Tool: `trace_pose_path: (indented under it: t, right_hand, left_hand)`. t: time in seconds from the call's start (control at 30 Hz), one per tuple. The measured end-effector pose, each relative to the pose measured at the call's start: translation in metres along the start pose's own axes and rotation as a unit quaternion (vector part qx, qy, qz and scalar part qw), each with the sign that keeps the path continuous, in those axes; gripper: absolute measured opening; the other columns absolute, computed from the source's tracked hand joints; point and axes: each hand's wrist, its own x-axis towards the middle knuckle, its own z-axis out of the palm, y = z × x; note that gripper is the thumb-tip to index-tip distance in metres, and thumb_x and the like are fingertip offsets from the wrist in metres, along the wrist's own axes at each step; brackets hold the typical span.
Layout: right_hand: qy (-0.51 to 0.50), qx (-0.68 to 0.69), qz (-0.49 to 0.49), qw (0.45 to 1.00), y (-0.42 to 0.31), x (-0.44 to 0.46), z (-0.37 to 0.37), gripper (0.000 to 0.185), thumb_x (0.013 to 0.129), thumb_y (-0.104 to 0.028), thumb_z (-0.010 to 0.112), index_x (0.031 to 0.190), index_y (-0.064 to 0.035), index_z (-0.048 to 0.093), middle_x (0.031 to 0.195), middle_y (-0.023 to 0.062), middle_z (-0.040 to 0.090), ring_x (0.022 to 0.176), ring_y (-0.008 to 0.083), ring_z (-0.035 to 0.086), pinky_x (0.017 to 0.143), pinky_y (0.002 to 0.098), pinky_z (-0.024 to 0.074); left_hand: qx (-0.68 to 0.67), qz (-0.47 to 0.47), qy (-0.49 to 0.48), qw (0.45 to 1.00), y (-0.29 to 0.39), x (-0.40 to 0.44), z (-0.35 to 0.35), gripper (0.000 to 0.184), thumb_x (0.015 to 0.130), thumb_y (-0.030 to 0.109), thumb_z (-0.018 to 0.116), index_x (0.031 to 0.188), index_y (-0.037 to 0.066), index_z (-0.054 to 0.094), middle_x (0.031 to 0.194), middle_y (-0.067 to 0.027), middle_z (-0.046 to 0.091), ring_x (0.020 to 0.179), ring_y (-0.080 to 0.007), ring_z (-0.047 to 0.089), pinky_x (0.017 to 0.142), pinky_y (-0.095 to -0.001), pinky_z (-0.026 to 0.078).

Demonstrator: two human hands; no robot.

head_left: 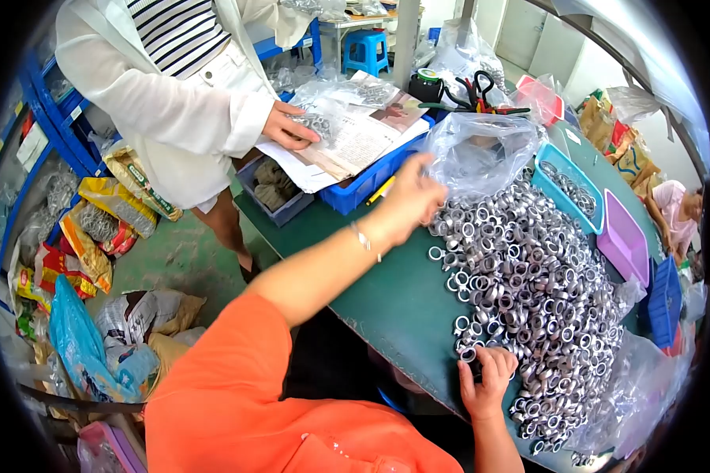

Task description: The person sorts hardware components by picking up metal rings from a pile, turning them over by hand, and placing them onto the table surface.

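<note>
A large heap of small silver metal rings [544, 292] covers the right part of the green table. My right hand [489, 382] is at the heap's near left edge, thumb and forefinger closed about a single metal ring [468, 354]. Farther up, my left hand [412, 193] reaches across the table to the near side of an opened clear plastic bag [481, 150]. Its fingers are bent and blurred, so whether they touch the bag is unclear. The bag's mouth faces the heap.
Another person's hand [292, 126] holds a small clear bag over papers [347, 142] on a blue tray [343, 195]. A turquoise basket [599, 217], purple tray [625, 240] and blue bin [664, 299] line the right side. Pliers [477, 94] stand behind the bag.
</note>
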Motion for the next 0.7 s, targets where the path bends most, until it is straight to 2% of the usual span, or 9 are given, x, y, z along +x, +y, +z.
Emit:
trace_pose_path:
  t: [0.03,0.17,0.27,0.3,0.4,0.43,0.5,0.63,0.7]
  right_hand:
    - [-0.002,0.002,-0.002,1.0,0.0,0.0,0.0,0.036,0.066,-0.015,0.073,0.097,-0.0046,0.059,0.086,0.0069,0.058,0.084,0.0255,0.052,0.08,0.0375,0.0338]
    - [-0.001,0.004,-0.004,1.0,0.0,-0.001,-0.001,0.035,0.067,-0.016,0.073,0.097,-0.0046,0.06,0.086,0.0068,0.058,0.084,0.0249,0.052,0.08,0.0372,0.0334]
    - [0.01,0.012,-0.019,1.0,0.0,0.0,-0.001,0.035,0.067,-0.017,0.074,0.097,-0.005,0.06,0.086,0.0063,0.058,0.083,0.0239,0.052,0.079,0.0362,0.0327]
    - [0.013,0.011,-0.021,1.0,0.001,0.0,-0.001,0.035,0.066,-0.017,0.074,0.096,-0.0051,0.061,0.086,0.0063,0.058,0.083,0.0239,0.052,0.079,0.0361,0.0329]
    - [0.011,0.01,-0.016,1.0,0.0,0.0,-0.002,0.035,0.064,-0.017,0.075,0.094,-0.0047,0.062,0.085,0.0062,0.058,0.084,0.0242,0.053,0.079,0.0361,0.0337]
    - [0.003,0.015,-0.013,1.0,-0.001,0.001,-0.004,0.035,0.063,-0.012,0.074,0.094,-0.0034,0.061,0.087,0.0085,0.058,0.084,0.0267,0.052,0.08,0.0371,0.0364]
    - [0.0,0.014,-0.014,1.0,-0.001,0.0,-0.003,0.034,0.064,-0.012,0.073,0.094,-0.0032,0.061,0.087,0.0085,0.058,0.084,0.0267,0.052,0.08,0.0372,0.0364]
    - [0.0,0.021,-0.013,1.0,-0.002,0.001,-0.005,0.033,0.064,-0.012,0.073,0.093,-0.0031,0.061,0.087,0.0095,0.058,0.084,0.0271,0.053,0.08,0.0372,0.0367]
    - [0.015,0.022,-0.014,1.0,0.0,-0.002,-0.003,0.033,0.065,-0.012,0.074,0.093,-0.0029,0.062,0.086,0.0102,0.06,0.082,0.0275,0.054,0.08,0.0375,0.0373]
  left_hand:
    - [0.007,-0.016,-0.033,0.999,-0.004,-0.024,0.01,0.063,0.079,0.002,0.059,0.134,0.005,0.029,0.069,-0.0035,0.053,0.05,-0.0088,0.046,0.043,-0.0235,0.037]
    - [0.194,0.084,-0.094,0.973,-0.062,-0.088,0.015,0.059,0.083,0.005,0.058,0.134,0.005,0.03,0.072,-0.002,0.055,0.059,-0.0062,0.05,0.052,-0.0212,0.041]
    - [0.333,0.027,-0.07,0.94,-0.066,-0.131,0.017,0.054,0.083,0.007,0.059,0.131,0.003,0.035,0.069,-0.0031,0.054,0.061,-0.0095,0.053,0.056,-0.0255,0.044]
    - [0.402,0.095,-0.044,0.91,-0.073,-0.14,0.018,0.049,0.083,0.008,0.059,0.128,0.003,0.04,0.068,-0.0046,0.054,0.06,-0.0146,0.055,0.056,-0.0288,0.045]
    - [0.474,0.193,-0.066,0.857,-0.075,-0.152,0.022,0.046,0.082,0.007,0.059,0.125,0.004,0.044,0.067,-0.0042,0.054,0.059,-0.0174,0.056,0.056,-0.0304,0.045]
    - [0.477,0.188,-0.064,0.856,-0.076,-0.151,0.022,0.046,0.082,0.007,0.059,0.125,0.004,0.044,0.067,-0.0042,0.054,0.059,-0.0174,0.056,0.056,-0.0304,0.045]
    - [0.399,0.136,-0.042,0.906,-0.079,-0.148,0.02,0.044,0.081,0.006,0.059,0.123,0.005,0.045,0.067,-0.0043,0.054,0.057,-0.0176,0.055,0.055,-0.0302,0.045]
    - [0.413,0.163,-0.039,0.895,-0.081,-0.148,0.019,0.04,0.081,0.005,0.059,0.12,0.004,0.048,0.066,-0.0045,0.053,0.055,-0.0162,0.053,0.054,-0.0287,0.044]
    - [0.4,0.132,-0.027,0.906,-0.078,-0.149,0.02,0.039,0.081,0.006,0.06,0.118,0.003,0.05,0.067,-0.0041,0.054,0.056,-0.0128,0.053,0.055,-0.0279,0.045]
